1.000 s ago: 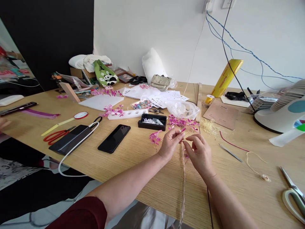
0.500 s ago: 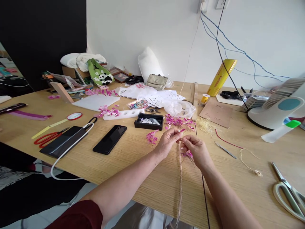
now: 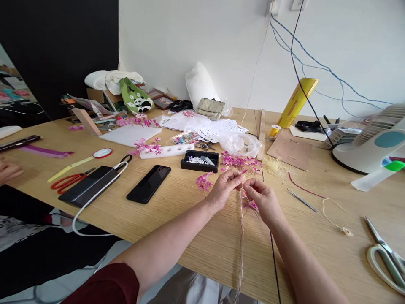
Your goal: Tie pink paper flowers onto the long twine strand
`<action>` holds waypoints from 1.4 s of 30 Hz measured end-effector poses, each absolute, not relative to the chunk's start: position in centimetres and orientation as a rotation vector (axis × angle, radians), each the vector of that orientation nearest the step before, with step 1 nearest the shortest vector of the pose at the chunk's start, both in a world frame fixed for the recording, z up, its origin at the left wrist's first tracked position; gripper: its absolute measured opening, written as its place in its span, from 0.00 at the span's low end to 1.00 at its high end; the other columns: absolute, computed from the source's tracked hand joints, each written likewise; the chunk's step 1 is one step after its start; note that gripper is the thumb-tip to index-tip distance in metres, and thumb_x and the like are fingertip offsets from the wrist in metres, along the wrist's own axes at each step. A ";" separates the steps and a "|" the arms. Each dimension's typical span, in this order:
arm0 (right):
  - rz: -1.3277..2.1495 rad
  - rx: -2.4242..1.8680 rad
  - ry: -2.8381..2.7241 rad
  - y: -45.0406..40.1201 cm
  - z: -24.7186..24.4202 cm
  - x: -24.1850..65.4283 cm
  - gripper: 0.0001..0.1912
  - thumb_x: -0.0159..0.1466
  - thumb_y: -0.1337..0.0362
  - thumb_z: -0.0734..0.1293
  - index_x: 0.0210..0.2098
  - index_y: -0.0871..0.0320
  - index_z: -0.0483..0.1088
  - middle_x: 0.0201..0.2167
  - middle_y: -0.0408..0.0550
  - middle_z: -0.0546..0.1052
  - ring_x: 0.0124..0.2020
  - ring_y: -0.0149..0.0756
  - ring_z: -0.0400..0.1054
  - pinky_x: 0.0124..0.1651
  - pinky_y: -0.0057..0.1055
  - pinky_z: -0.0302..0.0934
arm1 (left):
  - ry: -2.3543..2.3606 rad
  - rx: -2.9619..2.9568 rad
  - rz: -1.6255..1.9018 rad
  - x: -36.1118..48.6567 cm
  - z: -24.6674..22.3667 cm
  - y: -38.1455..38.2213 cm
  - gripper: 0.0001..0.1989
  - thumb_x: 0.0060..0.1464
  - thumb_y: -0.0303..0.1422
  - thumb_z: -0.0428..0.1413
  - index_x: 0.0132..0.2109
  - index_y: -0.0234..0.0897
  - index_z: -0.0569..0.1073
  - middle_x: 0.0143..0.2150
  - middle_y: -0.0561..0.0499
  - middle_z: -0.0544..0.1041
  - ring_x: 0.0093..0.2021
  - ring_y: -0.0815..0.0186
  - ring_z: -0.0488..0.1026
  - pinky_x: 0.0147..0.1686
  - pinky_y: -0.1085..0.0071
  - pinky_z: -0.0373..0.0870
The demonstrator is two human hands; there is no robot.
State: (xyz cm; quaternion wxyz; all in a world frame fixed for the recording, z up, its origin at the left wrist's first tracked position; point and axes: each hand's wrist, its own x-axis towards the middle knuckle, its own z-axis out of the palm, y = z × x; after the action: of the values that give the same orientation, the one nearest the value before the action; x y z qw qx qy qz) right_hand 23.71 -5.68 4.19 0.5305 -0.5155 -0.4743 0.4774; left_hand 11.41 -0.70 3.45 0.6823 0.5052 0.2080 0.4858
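My left hand (image 3: 225, 188) is closed in a pinch on a small pink flower (image 3: 243, 172), whose tip sticks out past the thumb. Close beside it, my right hand (image 3: 262, 197) pinches with thumb and forefinger at the top of a tan braided cord (image 3: 241, 240). What those right fingertips hold is too small to make out. From between the hands the cord hangs down over the table's front edge. Pink flower sprigs (image 3: 251, 204) lie partly hidden behind my right hand. Another pink sprig (image 3: 204, 182) rests left of my left hand, and a larger bunch (image 3: 237, 161) lies beyond both.
A black tray (image 3: 200, 166) and a phone (image 3: 148, 184) lie to the left. Tweezers (image 3: 302, 200), scissors (image 3: 384, 249) and a white fan (image 3: 370, 141) are on the right. Red-handled scissors (image 3: 68, 182) lie near a black power bank (image 3: 88, 185). Another person's hand (image 3: 9, 169) rests at the left edge.
The view has turned slightly left, so everything sits a little further right. Another person's hand has come into view at the left edge. My own hands keep nearly the same pinch.
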 end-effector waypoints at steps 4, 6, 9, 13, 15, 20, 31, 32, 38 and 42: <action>1.242 -1.168 -1.094 -5.6 4.0 23.8 0.14 0.54 0.53 0.67 0.26 0.57 0.64 0.15 0.36 0.59 0.16 0.24 0.50 0.20 0.24 0.50 | 0.425 1.082 1.047 11.4 3.5 -0.8 0.13 0.47 0.40 0.57 0.27 0.34 0.67 0.25 0.55 0.63 0.27 0.74 0.61 0.31 0.75 0.60; 1.294 -1.118 -1.052 -5.6 4.0 23.9 0.14 0.54 0.53 0.67 0.26 0.57 0.63 0.15 0.36 0.58 0.16 0.24 0.49 0.19 0.23 0.48 | 0.388 1.042 1.020 11.3 3.5 -0.8 0.13 0.47 0.40 0.58 0.27 0.34 0.67 0.25 0.55 0.64 0.27 0.74 0.61 0.31 0.75 0.60; 1.324 -1.075 -1.011 -5.6 4.0 24.1 0.13 0.54 0.54 0.67 0.27 0.56 0.63 0.14 0.35 0.58 0.15 0.23 0.48 0.19 0.23 0.46 | 0.361 1.026 0.995 11.2 3.4 -0.6 0.13 0.46 0.40 0.58 0.27 0.34 0.67 0.25 0.55 0.64 0.27 0.74 0.62 0.31 0.75 0.60; 1.357 -1.072 -1.003 -5.5 4.0 24.0 0.14 0.55 0.53 0.66 0.27 0.56 0.61 0.13 0.34 0.58 0.14 0.23 0.48 0.19 0.23 0.47 | 0.355 1.106 0.988 11.1 3.4 -0.4 0.12 0.48 0.38 0.57 0.27 0.34 0.68 0.24 0.54 0.66 0.27 0.74 0.63 0.32 0.75 0.60; 1.344 -1.088 -0.999 -5.5 4.0 23.8 0.15 0.55 0.53 0.67 0.27 0.56 0.61 0.15 0.35 0.62 0.13 0.21 0.48 0.19 0.23 0.47 | 0.365 1.136 0.976 11.1 3.4 -0.3 0.11 0.49 0.38 0.57 0.28 0.34 0.68 0.24 0.54 0.66 0.27 0.73 0.64 0.31 0.74 0.60; 1.366 -1.077 -1.015 -5.5 4.0 23.6 0.15 0.55 0.53 0.67 0.27 0.57 0.61 0.15 0.34 0.62 0.12 0.19 0.45 0.19 0.23 0.48 | 0.348 1.074 0.984 11.2 3.2 -0.3 0.11 0.48 0.38 0.58 0.28 0.33 0.69 0.24 0.54 0.67 0.25 0.75 0.63 0.29 0.75 0.59; 1.376 -1.125 -0.979 -5.7 4.2 23.8 0.17 0.54 0.51 0.67 0.32 0.57 0.62 0.28 0.42 0.72 0.15 0.20 0.54 0.19 0.23 0.49 | 0.356 1.046 1.119 11.2 3.1 0.0 0.11 0.51 0.37 0.55 0.29 0.33 0.68 0.27 0.54 0.67 0.26 0.75 0.63 0.29 0.75 0.61; 1.374 -1.138 -1.002 -5.6 4.1 23.7 0.17 0.53 0.52 0.69 0.32 0.57 0.63 0.27 0.41 0.71 0.16 0.21 0.55 0.18 0.22 0.49 | 0.365 1.051 1.121 11.2 3.1 0.0 0.11 0.51 0.37 0.55 0.29 0.33 0.68 0.26 0.54 0.67 0.26 0.75 0.63 0.29 0.75 0.60; 1.190 -1.238 -1.032 -5.4 3.9 23.6 0.14 0.50 0.55 0.70 0.24 0.58 0.65 0.16 0.36 0.61 0.15 0.22 0.53 0.18 0.23 0.49 | 0.402 1.047 1.124 11.3 3.0 -0.1 0.10 0.50 0.36 0.56 0.29 0.32 0.69 0.26 0.55 0.67 0.25 0.76 0.63 0.29 0.76 0.59; 1.142 -1.195 -0.975 -5.3 3.9 24.0 0.12 0.50 0.57 0.70 0.23 0.57 0.65 0.13 0.35 0.60 0.13 0.22 0.51 0.16 0.22 0.47 | 0.368 0.899 1.085 11.3 2.7 0.1 0.10 0.48 0.36 0.58 0.29 0.33 0.68 0.26 0.55 0.67 0.24 0.77 0.63 0.27 0.77 0.59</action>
State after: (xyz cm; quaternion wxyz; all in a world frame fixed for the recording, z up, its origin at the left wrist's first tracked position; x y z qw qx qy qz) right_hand 24.02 -5.32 3.92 0.5739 -0.5101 -0.4159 0.4873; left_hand 11.31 0.11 2.72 0.7464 0.4110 0.1681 0.4957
